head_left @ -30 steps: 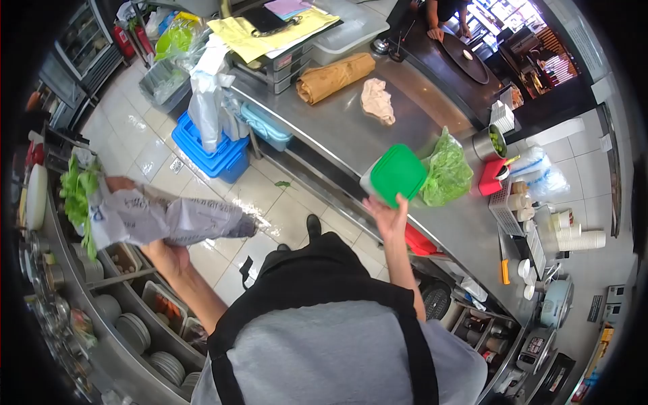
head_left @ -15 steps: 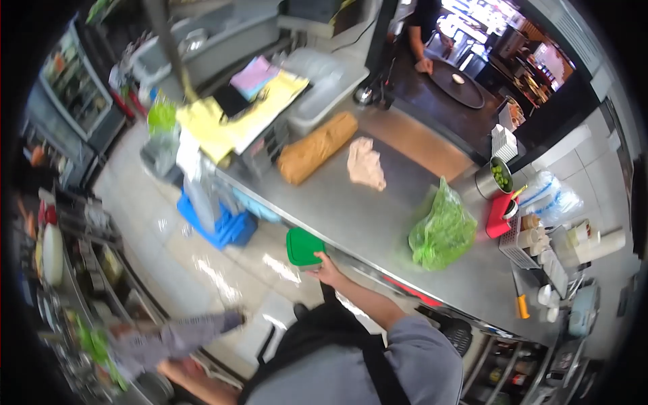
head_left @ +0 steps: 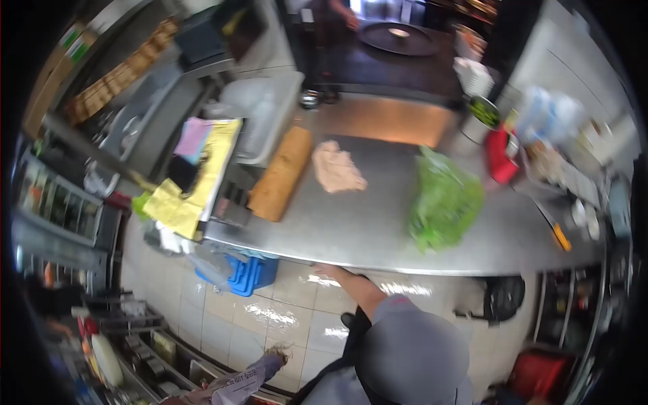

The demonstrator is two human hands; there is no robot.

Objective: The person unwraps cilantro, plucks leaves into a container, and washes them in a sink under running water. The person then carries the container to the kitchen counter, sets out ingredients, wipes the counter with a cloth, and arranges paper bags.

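My right hand is at the counter's front edge, its fingers mostly hidden there; whether it holds anything cannot be seen. At the bottom left, a greyish-purple printed bag hangs over the floor. My left hand appears to grip it, mostly cut off by the frame edge. On the steel counter lie a long brown paper-wrapped bundle, a crumpled pinkish cloth or paper and a clear bag of green leaves.
A blue bin stands beneath the counter's left end. Yellow paper lies by a grey tub. On the right are a metal pot of greens, a red holder and an orange-handled knife. Another person's hand is beyond the pass.
My right hand has moved to the counter edge, and the green-lidded container it held is out of sight. The printed bag is now lower and farther right in view. The view has turned.
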